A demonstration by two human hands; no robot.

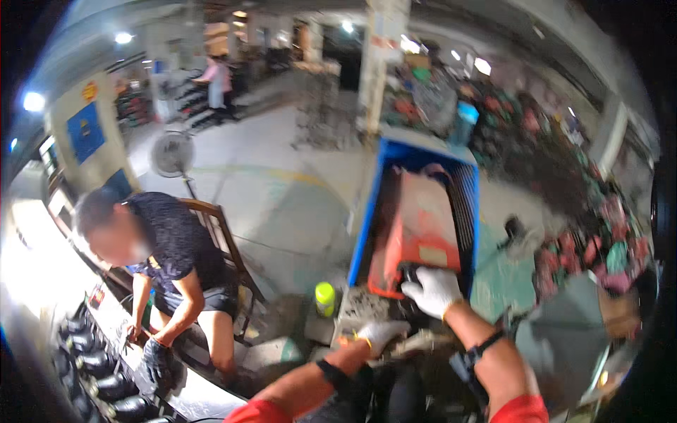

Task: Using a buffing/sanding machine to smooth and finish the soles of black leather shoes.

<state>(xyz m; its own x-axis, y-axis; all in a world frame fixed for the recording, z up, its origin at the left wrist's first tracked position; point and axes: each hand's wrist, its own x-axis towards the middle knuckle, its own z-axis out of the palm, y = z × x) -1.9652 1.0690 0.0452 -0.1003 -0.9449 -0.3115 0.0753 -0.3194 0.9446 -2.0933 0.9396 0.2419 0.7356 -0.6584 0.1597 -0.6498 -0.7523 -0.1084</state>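
My right hand [431, 291], in a white glove, is at the near end of a blue crate [358, 243]. Its fingers are closed on a small black thing [408, 271], whose kind I cannot make out. Just beyond it, a red-orange container or sack [423, 218] with a pale, dusty top lies in the crate. Lower and to the left, my left hand [383, 334], also white-gloved, points rightward over a cluttered surface in front of me. Blur hides its fingers and anything they may touch.
A co-worker [176, 247] sits at left by a bench [197, 391] with rows of black shoe-like pieces. A yellow-green can [324, 299] stands left of the crate. A fan [173, 154] is farther back. Heaps of coloured bundles [564, 254] cover the floor at right.
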